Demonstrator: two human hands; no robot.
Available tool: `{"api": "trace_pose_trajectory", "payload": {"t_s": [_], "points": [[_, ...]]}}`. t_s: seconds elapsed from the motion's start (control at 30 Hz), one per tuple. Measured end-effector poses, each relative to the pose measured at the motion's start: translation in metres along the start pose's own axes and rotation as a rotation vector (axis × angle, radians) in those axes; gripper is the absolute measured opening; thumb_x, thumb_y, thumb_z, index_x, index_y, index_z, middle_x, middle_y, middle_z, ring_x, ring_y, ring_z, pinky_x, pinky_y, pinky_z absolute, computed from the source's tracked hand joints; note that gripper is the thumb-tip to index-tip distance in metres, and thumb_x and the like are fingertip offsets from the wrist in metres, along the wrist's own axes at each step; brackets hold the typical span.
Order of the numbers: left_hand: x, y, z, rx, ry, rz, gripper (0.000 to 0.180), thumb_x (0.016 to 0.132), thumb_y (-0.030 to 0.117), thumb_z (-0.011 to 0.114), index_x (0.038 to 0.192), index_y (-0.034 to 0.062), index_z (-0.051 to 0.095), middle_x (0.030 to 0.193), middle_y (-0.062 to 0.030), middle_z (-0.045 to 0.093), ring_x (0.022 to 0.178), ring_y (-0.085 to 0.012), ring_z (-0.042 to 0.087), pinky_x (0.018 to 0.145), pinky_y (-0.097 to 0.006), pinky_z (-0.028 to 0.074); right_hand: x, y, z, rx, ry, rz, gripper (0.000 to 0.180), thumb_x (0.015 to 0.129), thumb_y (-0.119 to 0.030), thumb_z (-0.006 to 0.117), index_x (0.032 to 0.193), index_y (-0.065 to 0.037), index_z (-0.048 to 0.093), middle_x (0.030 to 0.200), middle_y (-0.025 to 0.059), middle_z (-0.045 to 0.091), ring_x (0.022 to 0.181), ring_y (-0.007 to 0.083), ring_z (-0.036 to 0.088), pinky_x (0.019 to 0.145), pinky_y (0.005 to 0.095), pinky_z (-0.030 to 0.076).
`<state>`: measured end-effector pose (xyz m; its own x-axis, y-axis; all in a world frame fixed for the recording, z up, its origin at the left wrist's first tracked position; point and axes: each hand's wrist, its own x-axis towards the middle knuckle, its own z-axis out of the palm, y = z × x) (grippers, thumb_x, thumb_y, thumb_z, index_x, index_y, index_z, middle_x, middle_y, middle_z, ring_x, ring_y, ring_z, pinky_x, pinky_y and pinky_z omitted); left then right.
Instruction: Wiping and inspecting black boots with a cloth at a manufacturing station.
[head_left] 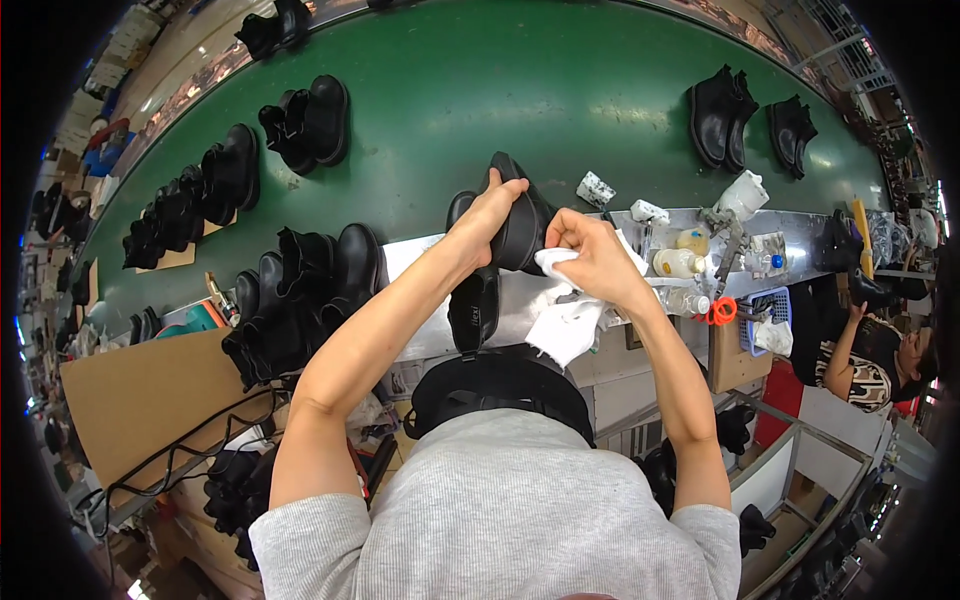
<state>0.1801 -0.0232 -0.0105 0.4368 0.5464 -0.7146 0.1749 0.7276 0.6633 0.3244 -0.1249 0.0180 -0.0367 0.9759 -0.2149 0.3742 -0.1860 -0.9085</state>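
My left hand (486,218) is closed round a black leather boot (521,235), which is tilted over the near edge of the green table. Pinched in my right hand (598,262) is a white cloth (565,328). Part of the cloth lies against the boot's side and the rest hangs down over the metal strip. A second black boot (474,312) stands just below my left wrist, partly covered by the first boot and my hand.
Pairs of black boots stand on the green table (520,80), with more boots (355,275) beside my left forearm. Plastic bottles (680,262), crumpled white wads (742,195) and a blue basket (768,315) lie to the right. A co-worker (870,360) sits at far right, one hand on a boot.
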Motion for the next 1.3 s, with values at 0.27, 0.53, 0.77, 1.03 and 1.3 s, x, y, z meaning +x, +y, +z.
{"api": "trace_pose_trajectory", "payload": {"t_s": [0.27, 0.53, 0.77, 1.03, 1.3], "points": [[0.003, -0.006, -0.003, -0.023, 0.029, -0.033, 0.085, 0.087, 0.035, 0.052, 0.149, 0.0199, -0.004, 0.143, -0.0145, 0.033, 0.110, -0.0227, 0.052, 0.084, -0.035, 0.049, -0.001, 0.011, 0.006, 0.106, -0.047, -0.068, 0.012, 0.077, 0.002, 0.060, 0.079, -0.004, 0.049, 0.064, -0.0065, 0.047, 0.056, 0.0002, 0.040, 0.050, 0.0188, 0.030], [-0.004, 0.001, 0.005, -0.007, 0.002, -0.038, 0.084, 0.087, 0.035, 0.053, 0.150, 0.0227, 0.000, 0.144, -0.0124, 0.034, 0.110, -0.0200, 0.052, 0.081, -0.033, 0.050, -0.003, 0.020, 0.000, 0.220, -0.068, 0.002, 0.013, 0.080, 0.000, 0.061, 0.081, -0.005, 0.049, 0.068, -0.0061, 0.048, 0.058, -0.0006, 0.042, 0.050, 0.0181, 0.031], [-0.007, 0.007, 0.007, 0.051, -0.009, -0.063, 0.085, 0.085, 0.037, 0.053, 0.150, 0.0219, 0.001, 0.146, -0.0132, 0.031, 0.114, -0.0220, 0.050, 0.085, -0.034, 0.048, -0.001, 0.021, 0.003, 0.275, -0.028, 0.015, 0.013, 0.082, -0.005, 0.062, 0.080, -0.005, 0.049, 0.059, -0.0064, 0.047, 0.048, 0.0007, 0.040, 0.043, 0.0187, 0.028], [-0.008, -0.001, 0.003, -0.041, 0.034, -0.013, 0.081, 0.087, 0.036, 0.052, 0.150, 0.0200, 0.003, 0.139, -0.0105, 0.041, 0.110, -0.0191, 0.054, 0.084, -0.034, 0.049, -0.003, 0.014, -0.013, 0.454, 0.321, 0.209, 0.004, 0.086, -0.008, 0.054, 0.090, -0.007, 0.053, 0.058, -0.0014, 0.050, 0.045, 0.0050, 0.044, 0.039, 0.0191, 0.030], [0.011, 0.002, -0.031, -0.516, 0.155, 0.086, 0.057, 0.085, 0.037, 0.055, 0.133, 0.0107, 0.038, 0.121, -0.0118, 0.052, 0.099, -0.0239, 0.058, 0.084, -0.040, 0.050, 0.006, 0.068, 0.003, 0.088, 0.250, 0.318, 0.019, 0.079, -0.006, 0.052, 0.094, 0.004, 0.058, 0.068, 0.0116, 0.059, 0.066, 0.0238, 0.062, 0.059, 0.0322, 0.050]]}}
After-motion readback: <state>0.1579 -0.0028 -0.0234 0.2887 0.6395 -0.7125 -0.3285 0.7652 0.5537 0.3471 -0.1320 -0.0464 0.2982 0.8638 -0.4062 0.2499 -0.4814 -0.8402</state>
